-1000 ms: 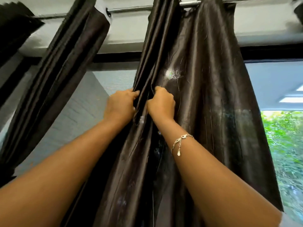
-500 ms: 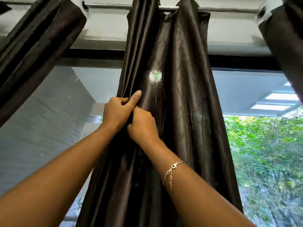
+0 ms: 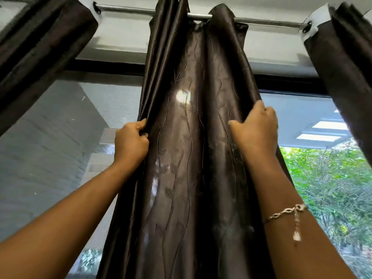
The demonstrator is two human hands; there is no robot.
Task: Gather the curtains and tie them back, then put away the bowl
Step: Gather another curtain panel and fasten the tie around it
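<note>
Hanging vertically, the curtain (image 3: 181,158) is gripped by left hand (image 3: 130,144) and right hand (image 3: 256,130).

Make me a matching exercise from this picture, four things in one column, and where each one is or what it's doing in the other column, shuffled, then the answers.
Column one
1. left hand
2. right hand
3. curtain rod
4. bracelet

Column two
A. runs across the top, with the curtains hanging from it
B. grips the left edge of the middle curtain
C. sits on the right forearm, near the wrist
D. holds the right edge of the middle curtain

Pairs: 1-B, 2-D, 3-A, 4-C
</note>
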